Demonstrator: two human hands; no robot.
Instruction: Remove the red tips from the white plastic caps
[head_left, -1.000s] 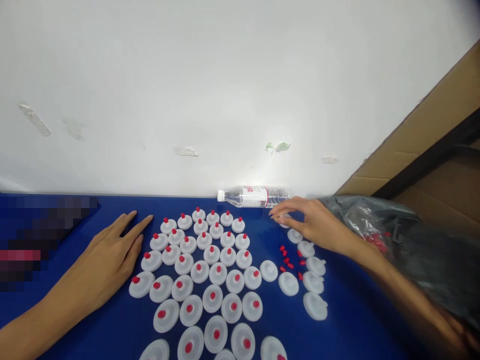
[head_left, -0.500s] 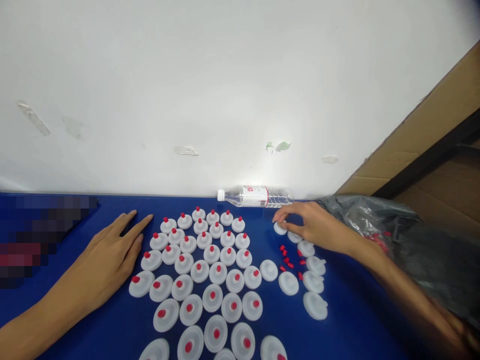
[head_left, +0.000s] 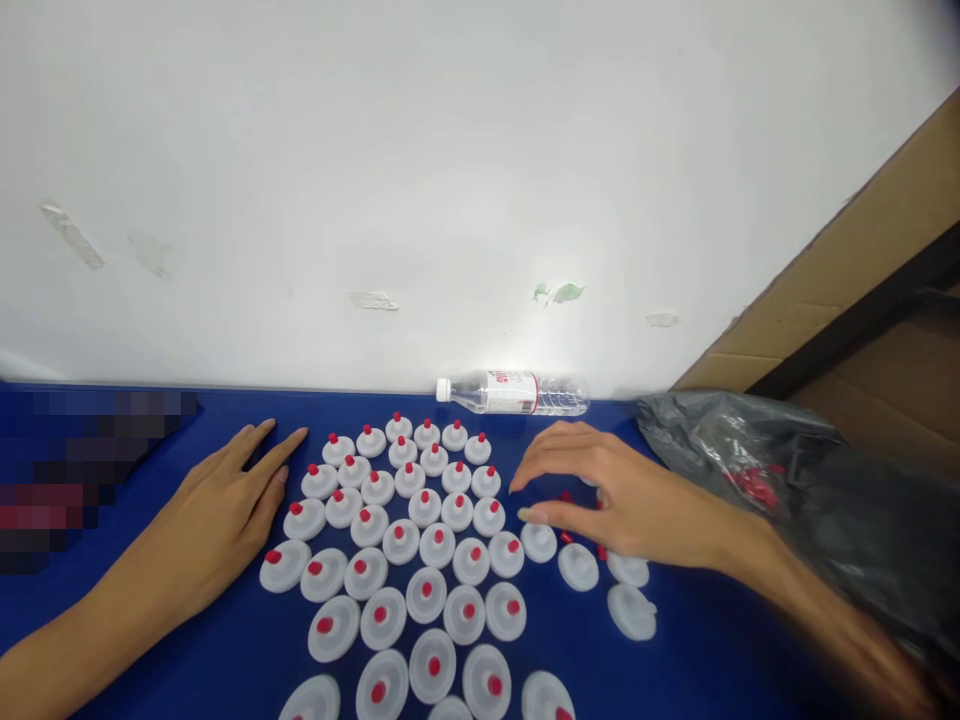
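- Your left hand (head_left: 217,520) lay flat on the blue table (head_left: 187,660), fingers straight, close together and gripping nothing. Its fingertips sat just beside the plugged caps (head_left: 424,540), so a small slide could have pushed the outer row out of line.
- The water bottle (head_left: 514,393) lay on its side against the wall, behind the caps. A knock could have rolled it into the back row.
- Your right hand (head_left: 600,495) hovered palm down, fingers curved and spread, over the loose red plugs (head_left: 565,537) and the plain white caps (head_left: 579,567). These lay between the plugged caps and the black bag (head_left: 787,490). A sweep of the palm could have scattered the small plugs or tipped a plain cap.
- Your right forearm ran close along the bag, and a dragged arm could have pulled it onto the caps.
- At the far left, a blurred patch (head_left: 75,470) could not be read.
- Your right hand covered most of the red plugs and some plain caps, so you could not tell whether its fingertips pinched one.
- The bag showed only a glimpse of red inside, your right forearm was smeared, and the nearest caps were cut off at the bottom edge.
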